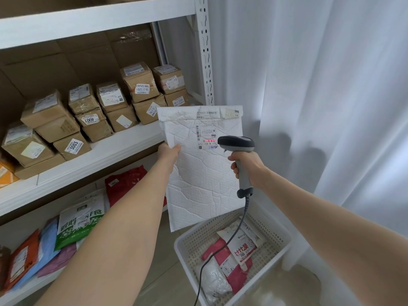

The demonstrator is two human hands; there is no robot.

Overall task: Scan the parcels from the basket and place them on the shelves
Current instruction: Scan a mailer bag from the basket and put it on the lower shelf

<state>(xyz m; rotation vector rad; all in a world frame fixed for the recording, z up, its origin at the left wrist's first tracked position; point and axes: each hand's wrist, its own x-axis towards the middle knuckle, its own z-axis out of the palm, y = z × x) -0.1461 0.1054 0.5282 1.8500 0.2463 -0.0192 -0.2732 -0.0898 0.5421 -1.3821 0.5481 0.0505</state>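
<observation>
While left hand (169, 156) pinches one white mailer (199, 177) upright above the basket (265, 219) | right hand (247, 167) fingers wrapped round one scanner (237, 144), aimed at label (206, 134) | three parcels (242, 245) in basket

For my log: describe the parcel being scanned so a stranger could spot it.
At the white shelving's right end, above the perforated basket, the left hand holds up a white padded mailer. Alone here, it has the scanner's red line on its label.
</observation>
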